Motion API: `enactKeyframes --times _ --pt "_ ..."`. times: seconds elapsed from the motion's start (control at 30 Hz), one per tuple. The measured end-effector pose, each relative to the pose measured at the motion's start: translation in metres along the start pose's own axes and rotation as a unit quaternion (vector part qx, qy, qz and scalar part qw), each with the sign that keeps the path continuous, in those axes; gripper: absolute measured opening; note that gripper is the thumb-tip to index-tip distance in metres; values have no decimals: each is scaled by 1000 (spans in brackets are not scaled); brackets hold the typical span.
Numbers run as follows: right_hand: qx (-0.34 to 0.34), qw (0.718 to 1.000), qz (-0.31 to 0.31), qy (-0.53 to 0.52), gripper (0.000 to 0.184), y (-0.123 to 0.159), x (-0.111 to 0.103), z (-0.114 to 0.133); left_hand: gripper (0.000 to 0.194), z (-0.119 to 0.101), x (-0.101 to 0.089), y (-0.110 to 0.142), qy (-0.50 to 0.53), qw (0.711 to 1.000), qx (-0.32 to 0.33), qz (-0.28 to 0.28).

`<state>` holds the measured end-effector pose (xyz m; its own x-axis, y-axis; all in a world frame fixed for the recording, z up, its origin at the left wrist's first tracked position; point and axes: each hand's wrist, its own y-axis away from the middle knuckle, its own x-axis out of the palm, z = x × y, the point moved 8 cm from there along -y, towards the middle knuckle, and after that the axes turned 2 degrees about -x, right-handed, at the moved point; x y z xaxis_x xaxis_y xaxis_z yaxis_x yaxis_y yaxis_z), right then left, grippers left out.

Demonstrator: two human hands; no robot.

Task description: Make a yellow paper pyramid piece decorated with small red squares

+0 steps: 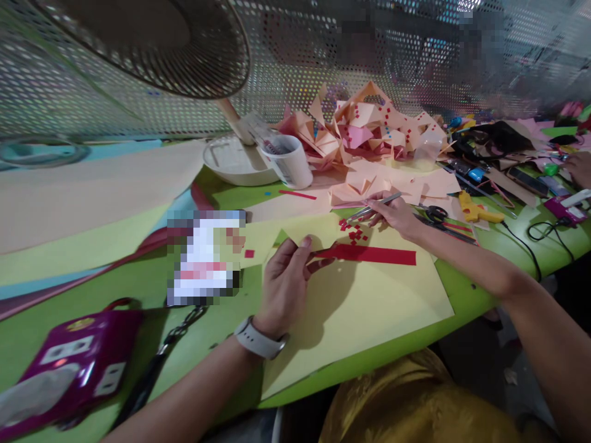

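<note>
While the right hand (386, 212) had its fingers clamped on slim silver metal tweezers (390, 198), small red paper squares (355, 235) lay on a pale yellow paper sheet (369, 314), at two o'clock from the left hand (285, 266), whose grip could not be told. Apparently feather-light and easily creased, each square seemed best nipped by an edge.

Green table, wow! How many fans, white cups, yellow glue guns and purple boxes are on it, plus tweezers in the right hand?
Fan: 1
White cup: 1
Yellow glue gun: 1
Purple boxes: 2
Tweezers in the right hand: 1
Total: 6
</note>
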<state>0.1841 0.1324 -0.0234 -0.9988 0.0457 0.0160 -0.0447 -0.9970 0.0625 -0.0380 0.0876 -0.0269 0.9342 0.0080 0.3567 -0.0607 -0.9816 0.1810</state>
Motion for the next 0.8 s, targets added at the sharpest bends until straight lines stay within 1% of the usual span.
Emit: enactKeyframes --times 0.23,0.5,0.6,0.7,0.8 --pt "-18 1000 2 10 7 -1 0 1 35 3 -4 -1 3 1000 2 -12" --pt "-30 999 13 8 5 -1 1 4 36 0 0 0 -8 1000 4 -1" --pt "-54 998 16 -1 9 -1 -5 11 37 -1 1 0 -15 1000 3 7" --pt "-76 997 17 4 12 0 -14 18 37 0 0 0 -14 1000 4 2" --pt "-62 998 12 25 16 1 -24 16 34 1 -1 0 -5 1000 2 0"
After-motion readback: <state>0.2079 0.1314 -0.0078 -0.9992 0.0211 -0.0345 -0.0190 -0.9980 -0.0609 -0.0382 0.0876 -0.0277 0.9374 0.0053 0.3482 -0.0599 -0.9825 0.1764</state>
